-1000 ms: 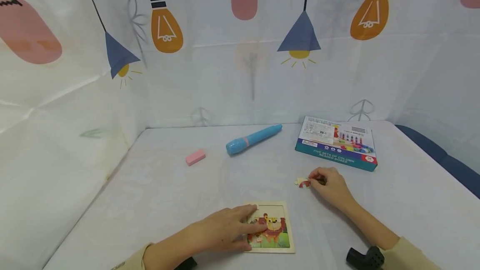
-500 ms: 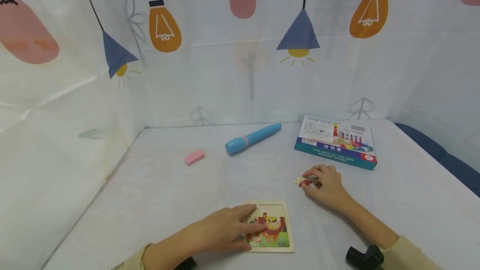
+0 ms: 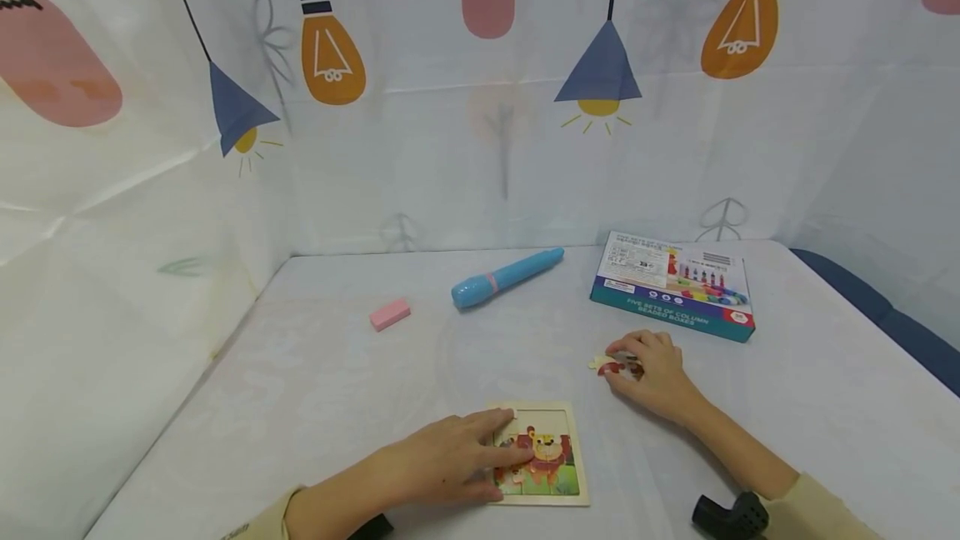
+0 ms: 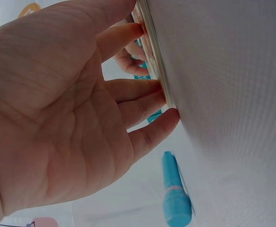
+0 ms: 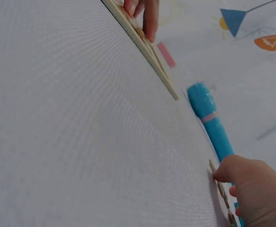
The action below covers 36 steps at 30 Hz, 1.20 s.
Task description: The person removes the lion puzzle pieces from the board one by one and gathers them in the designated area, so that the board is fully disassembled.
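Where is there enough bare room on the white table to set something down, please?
One wide bare patch lies between the pink block and the left hand; another between the blue microphone-shaped thing and the puzzle board, bordered on the right by the puzzle pieces. It is crowded around the right hand, at those pieces, with the box just beyond.

White sheeting (image 3: 442,161) is hanging beyond the worktop's (image 3: 315,373) far edge, sporting printed bulbs (image 3: 333,48) and lampshades (image 3: 598,69); a dark-blue shape (image 3: 855,283) is peeking past the right edge!
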Each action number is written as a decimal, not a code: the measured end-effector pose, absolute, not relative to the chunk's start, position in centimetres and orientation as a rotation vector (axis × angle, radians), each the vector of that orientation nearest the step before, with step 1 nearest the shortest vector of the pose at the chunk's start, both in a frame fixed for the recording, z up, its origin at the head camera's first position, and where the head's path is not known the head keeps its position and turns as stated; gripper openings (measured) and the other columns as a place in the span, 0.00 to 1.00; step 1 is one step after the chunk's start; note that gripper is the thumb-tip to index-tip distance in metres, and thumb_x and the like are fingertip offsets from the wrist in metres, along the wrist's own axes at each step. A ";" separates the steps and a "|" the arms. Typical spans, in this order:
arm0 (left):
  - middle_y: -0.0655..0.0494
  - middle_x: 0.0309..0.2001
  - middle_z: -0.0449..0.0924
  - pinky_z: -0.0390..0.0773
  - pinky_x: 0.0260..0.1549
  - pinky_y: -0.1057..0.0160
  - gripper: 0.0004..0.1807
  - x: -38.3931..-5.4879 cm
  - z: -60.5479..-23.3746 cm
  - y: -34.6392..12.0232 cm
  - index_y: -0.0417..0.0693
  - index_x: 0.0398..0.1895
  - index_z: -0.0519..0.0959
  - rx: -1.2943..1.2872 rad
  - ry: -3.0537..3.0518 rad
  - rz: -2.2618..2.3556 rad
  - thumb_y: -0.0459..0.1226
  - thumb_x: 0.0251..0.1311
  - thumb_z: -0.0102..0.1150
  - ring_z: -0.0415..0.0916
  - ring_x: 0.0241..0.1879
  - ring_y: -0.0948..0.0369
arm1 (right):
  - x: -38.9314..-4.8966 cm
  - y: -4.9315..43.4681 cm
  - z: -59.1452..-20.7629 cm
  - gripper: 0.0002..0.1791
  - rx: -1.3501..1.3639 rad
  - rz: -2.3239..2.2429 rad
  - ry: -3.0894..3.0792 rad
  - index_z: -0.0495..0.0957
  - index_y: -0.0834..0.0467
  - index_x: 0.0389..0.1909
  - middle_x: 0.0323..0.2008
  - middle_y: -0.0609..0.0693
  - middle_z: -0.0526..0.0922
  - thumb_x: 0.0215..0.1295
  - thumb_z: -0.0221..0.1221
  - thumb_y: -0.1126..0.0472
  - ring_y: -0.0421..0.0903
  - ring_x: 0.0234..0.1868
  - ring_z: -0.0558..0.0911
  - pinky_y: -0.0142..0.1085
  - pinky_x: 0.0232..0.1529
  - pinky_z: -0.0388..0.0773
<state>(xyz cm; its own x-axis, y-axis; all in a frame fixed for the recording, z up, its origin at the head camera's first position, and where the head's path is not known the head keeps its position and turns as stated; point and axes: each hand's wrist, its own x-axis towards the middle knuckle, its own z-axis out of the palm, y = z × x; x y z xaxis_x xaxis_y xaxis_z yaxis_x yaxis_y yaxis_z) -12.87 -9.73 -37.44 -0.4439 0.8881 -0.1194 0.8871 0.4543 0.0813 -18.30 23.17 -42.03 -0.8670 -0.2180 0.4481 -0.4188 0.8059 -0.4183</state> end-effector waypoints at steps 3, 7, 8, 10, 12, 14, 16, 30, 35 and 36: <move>0.49 0.68 0.54 0.68 0.52 0.60 0.31 -12.8 -37.4 -9.7 0.69 0.68 0.57 1.555 2.549 0.014 0.56 0.60 0.48 0.52 0.66 0.59 | -18.2 23.1 -42.0 0.17 0.491 0.726 -2.603 0.79 0.55 0.39 0.40 0.54 0.75 0.46 0.68 0.56 0.51 0.43 0.65 0.48 0.38 0.59; 0.50 0.68 0.54 0.67 0.53 0.59 0.31 -12.8 -37.3 -9.7 0.69 0.68 0.57 1.538 2.543 0.025 0.56 0.60 0.48 0.51 0.67 0.59 | -18.2 23.0 -41.9 0.17 0.475 0.724 -2.620 0.80 0.55 0.39 0.40 0.54 0.75 0.45 0.68 0.57 0.51 0.43 0.65 0.47 0.38 0.59; 0.50 0.68 0.53 0.67 0.53 0.59 0.31 -12.8 -37.3 -9.7 0.69 0.68 0.57 1.534 2.541 0.029 0.56 0.60 0.48 0.51 0.67 0.59 | -18.2 23.0 -41.9 0.17 0.473 0.724 -2.624 0.80 0.55 0.39 0.40 0.54 0.75 0.46 0.68 0.57 0.51 0.43 0.65 0.47 0.37 0.59; 0.49 0.68 0.53 0.67 0.53 0.59 0.31 -12.8 -37.3 -9.7 0.69 0.68 0.57 1.531 2.540 0.033 0.56 0.61 0.48 0.51 0.67 0.59 | -18.2 23.0 -41.9 0.15 0.474 0.727 -2.631 0.80 0.54 0.37 0.39 0.53 0.75 0.46 0.67 0.57 0.51 0.43 0.65 0.47 0.37 0.58; 0.49 0.68 0.53 0.67 0.53 0.59 0.31 -12.8 -37.3 -9.7 0.69 0.68 0.57 1.534 2.540 0.036 0.56 0.61 0.48 0.51 0.67 0.58 | -18.1 22.9 -41.9 0.13 0.485 0.735 -2.627 0.81 0.53 0.36 0.39 0.52 0.75 0.47 0.67 0.57 0.51 0.43 0.65 0.47 0.37 0.58; 0.49 0.68 0.53 0.67 0.53 0.59 0.31 -12.8 -37.4 -9.7 0.69 0.68 0.57 1.538 2.542 0.035 0.56 0.61 0.48 0.51 0.67 0.58 | -18.1 22.9 -41.9 0.12 0.497 0.739 -2.625 0.81 0.53 0.35 0.38 0.51 0.75 0.48 0.66 0.58 0.50 0.43 0.65 0.47 0.37 0.58; 0.49 0.68 0.53 0.67 0.53 0.59 0.31 -12.8 -37.4 -9.7 0.69 0.68 0.57 1.538 2.547 0.033 0.56 0.61 0.48 0.51 0.66 0.58 | -18.1 22.9 -41.9 0.11 0.506 0.742 -2.618 0.81 0.53 0.35 0.38 0.51 0.75 0.48 0.66 0.59 0.50 0.42 0.65 0.46 0.36 0.58; 0.46 0.68 0.52 0.67 0.53 0.57 0.31 -12.5 -37.6 -9.6 0.72 0.68 0.57 1.510 2.564 0.024 0.56 0.60 0.48 0.50 0.67 0.56 | -17.9 22.8 -41.9 0.13 0.512 0.727 -2.617 0.80 0.53 0.37 0.39 0.52 0.75 0.48 0.66 0.60 0.51 0.43 0.65 0.46 0.36 0.58; 0.43 0.68 0.52 0.68 0.52 0.55 0.30 -12.4 -37.5 -9.7 0.73 0.67 0.57 1.511 2.588 -0.010 0.57 0.60 0.47 0.50 0.67 0.54 | -17.9 22.7 -41.9 0.17 0.526 0.715 -2.585 0.80 0.55 0.41 0.41 0.53 0.75 0.47 0.66 0.61 0.51 0.44 0.65 0.47 0.37 0.57; 0.43 0.68 0.53 0.68 0.52 0.55 0.30 -12.4 -37.5 -9.7 0.74 0.67 0.57 1.507 2.587 -0.009 0.57 0.60 0.47 0.50 0.67 0.54 | -17.8 22.6 -41.8 0.17 0.534 0.715 -2.574 0.80 0.55 0.42 0.42 0.54 0.75 0.47 0.66 0.61 0.51 0.44 0.65 0.47 0.37 0.57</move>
